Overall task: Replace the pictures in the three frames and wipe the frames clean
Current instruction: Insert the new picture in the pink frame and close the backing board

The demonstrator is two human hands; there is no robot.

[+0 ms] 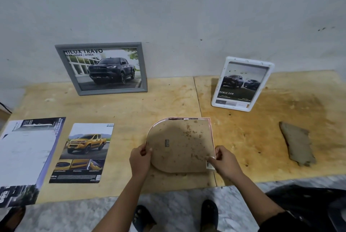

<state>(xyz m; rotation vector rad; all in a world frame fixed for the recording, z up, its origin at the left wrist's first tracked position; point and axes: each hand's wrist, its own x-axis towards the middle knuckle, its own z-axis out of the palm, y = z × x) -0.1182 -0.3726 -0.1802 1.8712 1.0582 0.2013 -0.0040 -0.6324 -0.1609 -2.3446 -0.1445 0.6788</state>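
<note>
A pink-edged frame (180, 145) lies face down at the table's front middle, its stained brown backing board up. My left hand (140, 158) pinches its left edge and my right hand (223, 160) pinches its lower right corner. A grey frame (102, 67) with a dark truck picture leans on the wall at the back left. A white frame (242, 83) with a picture of two trucks stands at the back right. A loose picture of a yellow truck (84, 152) lies flat to the left. A brown cloth (296, 143) lies at the right.
The plywood table (131, 108) stands against a grey wall. A larger printed sheet (28, 156) overhangs the table's left front corner. My sandalled feet (142, 216) stand on the marble floor below the front edge. A dark object (309, 200) sits at the lower right.
</note>
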